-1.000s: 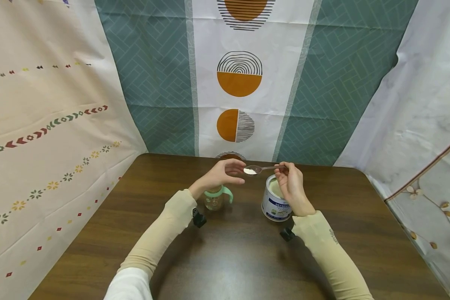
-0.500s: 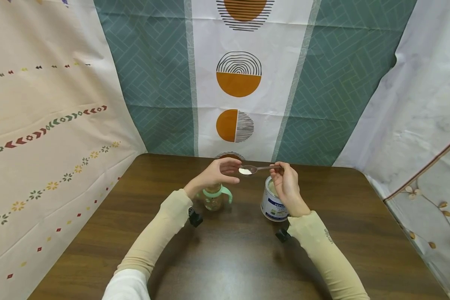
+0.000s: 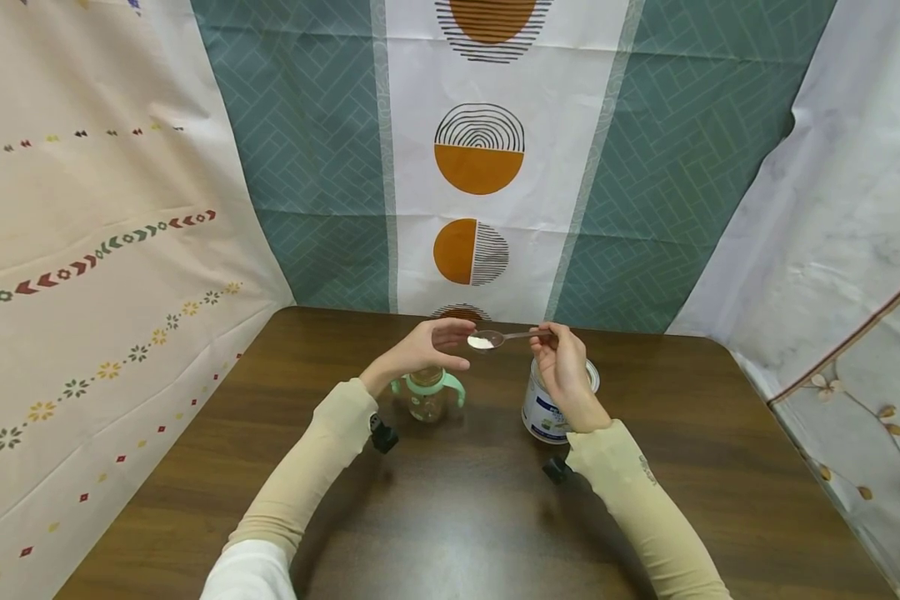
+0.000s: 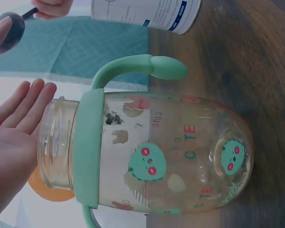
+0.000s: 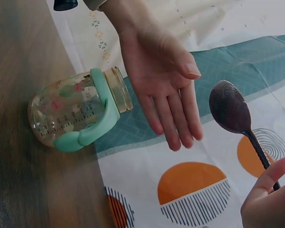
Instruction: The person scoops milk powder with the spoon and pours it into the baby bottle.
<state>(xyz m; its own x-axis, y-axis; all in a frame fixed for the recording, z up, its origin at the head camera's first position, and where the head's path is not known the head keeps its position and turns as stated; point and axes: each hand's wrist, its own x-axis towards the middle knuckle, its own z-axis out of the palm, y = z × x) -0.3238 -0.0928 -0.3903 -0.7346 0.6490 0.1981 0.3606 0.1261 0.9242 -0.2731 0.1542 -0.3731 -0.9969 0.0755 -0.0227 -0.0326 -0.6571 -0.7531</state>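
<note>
My right hand (image 3: 565, 371) pinches the thin handle of a clear spoon (image 3: 493, 339) whose bowl carries white powder. The spoon points left, and its bowl is close to the fingertips of my left hand (image 3: 417, 348). That left hand holds nothing; its fingers are extended and the thumb stands apart, over a baby bottle (image 3: 425, 406). The bottle stands upright without a lid, with a green collar and green side handles; the left wrist view shows cartoon prints on its see-through body (image 4: 152, 156). In the right wrist view the spoon (image 5: 229, 108) looks dark from below.
An open white-and-blue can (image 3: 540, 408) stands on the brown wooden table (image 3: 450, 508), partly behind my right hand. Patterned cloth (image 3: 480, 267) hangs right behind the table's far edge, with more cloth at both sides.
Both hands have moved a little to the left, and the spoon with its powder has gone along, now over the area between bottle and can. The bottle and can stay put.
</note>
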